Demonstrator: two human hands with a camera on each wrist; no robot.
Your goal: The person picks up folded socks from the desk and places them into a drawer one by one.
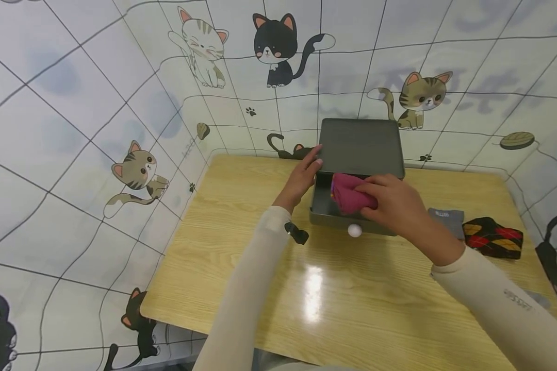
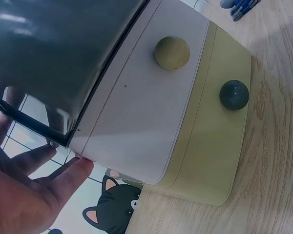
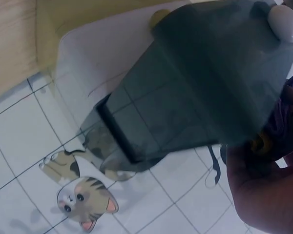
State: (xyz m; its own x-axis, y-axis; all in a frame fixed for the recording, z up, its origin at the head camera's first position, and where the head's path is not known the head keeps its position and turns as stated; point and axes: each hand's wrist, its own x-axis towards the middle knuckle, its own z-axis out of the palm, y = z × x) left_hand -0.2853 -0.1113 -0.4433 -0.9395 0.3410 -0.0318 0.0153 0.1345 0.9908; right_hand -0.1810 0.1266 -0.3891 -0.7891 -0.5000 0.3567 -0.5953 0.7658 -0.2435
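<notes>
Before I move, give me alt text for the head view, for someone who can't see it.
The right hand grips a folded magenta cloth over the pulled-out drawer of a grey-topped cabinet; the left hand is at the cabinet's left edge. A grey cloth and a dark argyle cloth lie rightward on the table.

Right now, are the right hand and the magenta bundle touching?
Touching. The head view shows the right hand pinching the magenta bundle between thumb and fingers.
</notes>
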